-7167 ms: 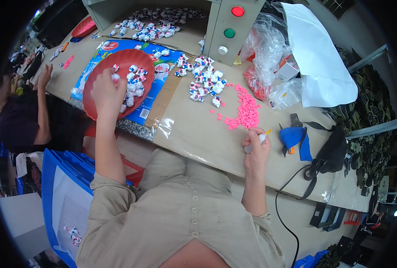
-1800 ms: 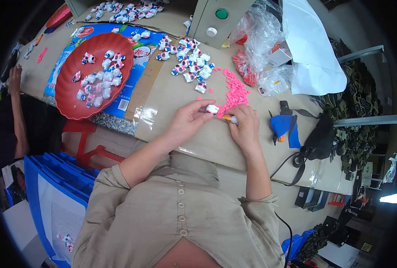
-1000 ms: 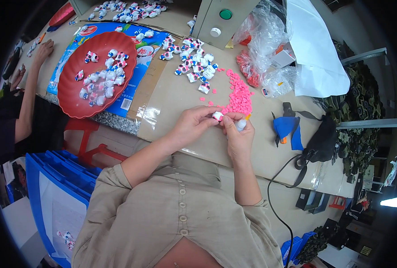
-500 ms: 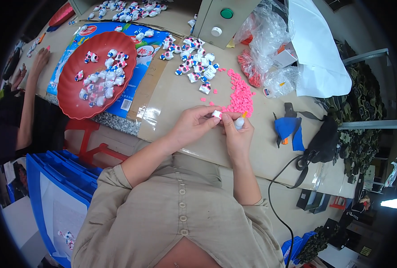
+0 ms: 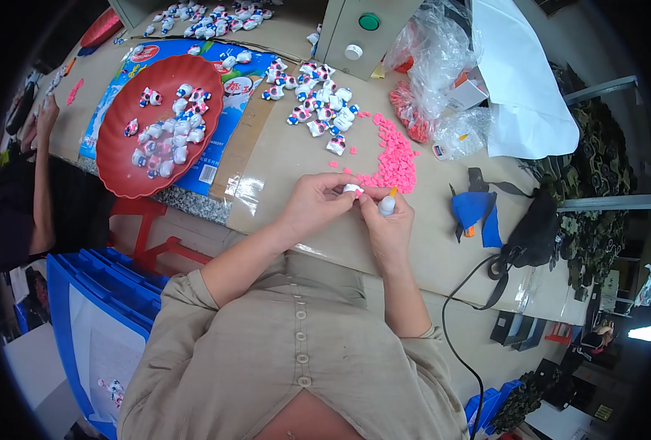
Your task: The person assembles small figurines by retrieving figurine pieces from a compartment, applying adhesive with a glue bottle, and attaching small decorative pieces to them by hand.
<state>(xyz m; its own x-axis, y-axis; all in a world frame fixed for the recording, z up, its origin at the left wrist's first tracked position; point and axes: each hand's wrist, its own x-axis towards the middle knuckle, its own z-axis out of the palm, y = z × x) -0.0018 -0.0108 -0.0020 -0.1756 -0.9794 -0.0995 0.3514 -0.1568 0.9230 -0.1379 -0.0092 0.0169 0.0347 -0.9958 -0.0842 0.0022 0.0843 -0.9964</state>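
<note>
My left hand [image 5: 317,207] pinches a small white toy figure [image 5: 352,189] at its fingertips, just above the table's near edge. My right hand [image 5: 388,222] holds a small glue bottle [image 5: 388,204] with an orange tip, pressed close against the figure. A heap of small pink pieces [image 5: 395,155] lies right beyond both hands. Further back sits a cluster of white, pink and blue figures [image 5: 320,110].
A red oval tray [image 5: 124,158] with several figures rests on a blue printed sheet [image 5: 223,128] at the left. A grey control box [image 5: 358,33], clear plastic bags [image 5: 435,66], blue cloth [image 5: 476,209] and a black cable [image 5: 479,275] lie right. Another person's arm [image 5: 43,169] is far left.
Seven seconds ago my left hand was on the red tray and my right by the pink heap. Both hands have since come together in front of me and stayed there.
</note>
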